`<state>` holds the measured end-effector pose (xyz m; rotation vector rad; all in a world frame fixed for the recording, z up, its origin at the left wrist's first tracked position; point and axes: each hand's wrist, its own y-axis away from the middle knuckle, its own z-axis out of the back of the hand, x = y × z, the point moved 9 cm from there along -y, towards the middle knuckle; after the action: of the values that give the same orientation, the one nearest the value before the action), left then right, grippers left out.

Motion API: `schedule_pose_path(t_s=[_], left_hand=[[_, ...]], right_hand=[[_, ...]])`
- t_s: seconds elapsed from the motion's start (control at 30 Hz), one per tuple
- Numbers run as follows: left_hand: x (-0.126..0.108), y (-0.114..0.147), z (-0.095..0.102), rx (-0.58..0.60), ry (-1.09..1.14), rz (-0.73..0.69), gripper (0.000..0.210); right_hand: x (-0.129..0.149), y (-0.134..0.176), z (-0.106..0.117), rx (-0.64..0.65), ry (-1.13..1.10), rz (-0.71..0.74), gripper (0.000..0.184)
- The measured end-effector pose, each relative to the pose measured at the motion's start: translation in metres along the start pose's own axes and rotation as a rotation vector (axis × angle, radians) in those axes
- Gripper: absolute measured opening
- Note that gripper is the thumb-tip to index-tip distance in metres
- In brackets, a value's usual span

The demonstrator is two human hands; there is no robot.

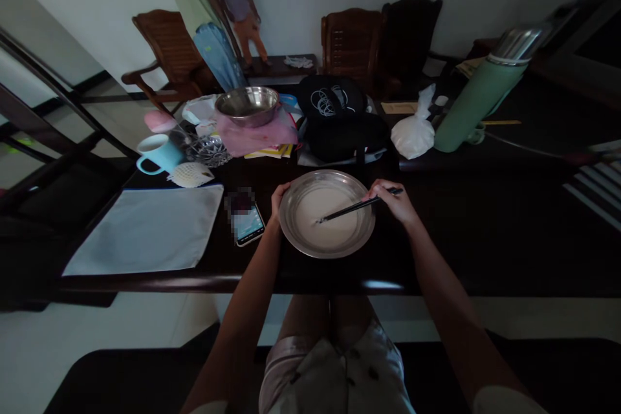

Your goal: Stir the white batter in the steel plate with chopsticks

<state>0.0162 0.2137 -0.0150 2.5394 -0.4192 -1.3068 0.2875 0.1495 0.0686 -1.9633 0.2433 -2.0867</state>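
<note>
A wide metal bowl (326, 251) stands on the dark table in front of me, with a smooth, milky, off-white liquid (334, 228) inside. At the bowl's left rim my left hand (278, 202) is closed, its fingers partly hidden behind the edge. My right hand (391, 199), over the right rim, grips dark chopsticks (352, 207) whose tips dip into the liquid near the middle. A phone (249, 226) with a lit screen lies left of the bowl, close to my left hand.
Behind the bowl are black bags (334, 116), a second metal bowl (247, 107) on pink cloth, and a tied bag of white powder (413, 136). A green thermos (480, 100) stands right. Left are a blue mug (159, 154) and a pale pouch (150, 229). Two people stand beyond.
</note>
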Motion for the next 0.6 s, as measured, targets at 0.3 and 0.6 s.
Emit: schedule_pose_path(t_s=[0.3, 0.6], left_hand=[[0.004, -0.004, 0.005, -0.017, 0.021, 0.006, 0.02], [0.0, 0.005, -0.002, -0.04, -0.012, 0.006, 0.02]], right_hand=[[-0.003, 0.001, 0.009, -0.044, -0.075, -0.004, 0.041], [0.001, 0.001, 0.026, -0.178, -0.043, 0.038, 0.044]])
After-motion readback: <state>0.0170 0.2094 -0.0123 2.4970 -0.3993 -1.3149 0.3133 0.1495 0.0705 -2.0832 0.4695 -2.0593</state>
